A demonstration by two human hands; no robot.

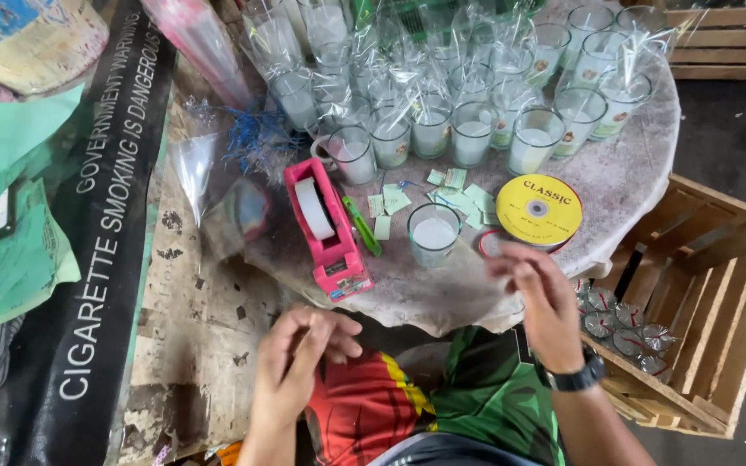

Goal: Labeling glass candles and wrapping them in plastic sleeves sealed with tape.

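Observation:
My left hand [297, 358] hovers low over my lap, fingers curled, below the pink tape dispenser [328, 226]; whether it pinches anything I cannot tell. My right hand [539, 298], with a black wristwatch, is raised near the table's front edge, fingers loosely bent, just below a yellow ribbon spool [539, 210]. A single glass candle [433, 233] stands between the dispenser and the spool. Small green paper labels [459, 194] lie scattered behind it. A green cutter [363, 226] lies beside the dispenser.
Several glass candles [474, 131], some wrapped in clear cellophane, crowd the back of the round table [632, 173]. A wooden crate [710, 293] at the right holds several candles. A black banner [105, 224] and clear bags [200, 173] lie at the left.

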